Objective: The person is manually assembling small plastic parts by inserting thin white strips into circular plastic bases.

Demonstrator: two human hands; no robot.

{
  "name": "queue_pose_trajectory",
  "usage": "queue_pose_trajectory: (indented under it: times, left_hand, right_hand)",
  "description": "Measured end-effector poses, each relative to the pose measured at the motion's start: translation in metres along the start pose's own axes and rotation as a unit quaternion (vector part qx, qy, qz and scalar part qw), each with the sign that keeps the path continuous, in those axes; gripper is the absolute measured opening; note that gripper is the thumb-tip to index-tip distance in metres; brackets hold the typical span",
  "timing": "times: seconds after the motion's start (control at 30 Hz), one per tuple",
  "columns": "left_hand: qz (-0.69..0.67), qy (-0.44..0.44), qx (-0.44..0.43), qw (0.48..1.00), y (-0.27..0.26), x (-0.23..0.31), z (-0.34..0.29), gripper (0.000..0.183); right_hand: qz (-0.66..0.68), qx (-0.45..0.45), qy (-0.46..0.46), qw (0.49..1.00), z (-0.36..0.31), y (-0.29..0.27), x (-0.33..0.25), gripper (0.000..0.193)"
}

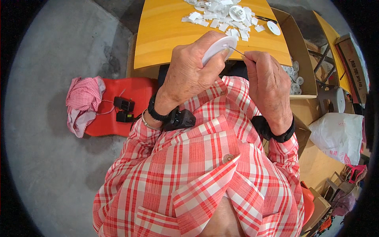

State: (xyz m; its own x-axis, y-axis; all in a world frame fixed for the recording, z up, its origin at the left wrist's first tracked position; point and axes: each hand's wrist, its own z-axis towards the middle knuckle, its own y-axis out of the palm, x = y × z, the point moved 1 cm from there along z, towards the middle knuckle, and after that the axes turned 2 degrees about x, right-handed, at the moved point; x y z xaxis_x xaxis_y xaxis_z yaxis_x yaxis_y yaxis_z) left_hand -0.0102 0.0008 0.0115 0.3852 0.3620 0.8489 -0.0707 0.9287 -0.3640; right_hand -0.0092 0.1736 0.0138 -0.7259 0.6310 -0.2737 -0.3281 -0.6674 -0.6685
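A white round plastic disc (213, 48) is tilted up in my left hand (189, 73), pinched between thumb and fingers above the near edge of the yellow tabletop (166, 35). My right hand (270, 85) is closed in a pinch on a thin metal rod (237, 51). The rod's far end meets the disc near its middle, by my left thumb; the exact contact is too small to make out. Beyond my hands lies a heap of small white plastic pieces (233, 19), with a round white part (237, 13) on top. Another white disc (273, 28) lies to its right, beside a dark slim tool (266, 19).
An open cardboard box (304, 55) with white round parts (296, 85) stands right of the table. Farther right is a white plastic bag (337, 136). On my left, a red stool (138, 89) bears a pink checked cloth (85, 100) and black boxy devices (124, 104).
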Motion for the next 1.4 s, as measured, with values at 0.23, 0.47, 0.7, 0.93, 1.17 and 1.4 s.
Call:
queue_pose_trajectory:
  times: [0.23,0.47,0.7,0.93,1.17,1.4]
  left_hand:
    - [0.011,0.007,-0.001,1.0,0.0,0.0,0.0,0.022]
    - [0.021,0.045,0.008,0.999,0.001,-0.002,0.0,0.019]
    - [0.088,0.065,0.003,0.994,-0.001,-0.003,0.002,0.019]
    - [-0.001,-0.039,-0.054,0.998,-0.004,-0.007,0.004,0.021]
    - [0.029,-0.023,-0.048,0.998,-0.003,-0.006,0.004,0.021]
    - [0.144,0.061,-0.027,0.987,-0.003,-0.007,0.006,0.022]
  right_hand:
    - [-0.042,-0.015,-0.021,0.999,-0.002,0.002,0.001,0.018]
    - [-0.11,-0.009,-0.054,0.992,-0.002,0.003,-0.004,0.015]
    - [-0.287,-0.028,-0.132,0.948,0.004,0.004,-0.012,0.014]
    - [-0.311,-0.025,-0.245,0.918,0.003,0.006,0.002,0.016]
    - [-0.147,-0.119,-0.06,0.98,0.002,0.006,-0.005,0.02]
    - [0.117,-0.076,0.142,0.98,0.005,0.011,0.006,0.015]
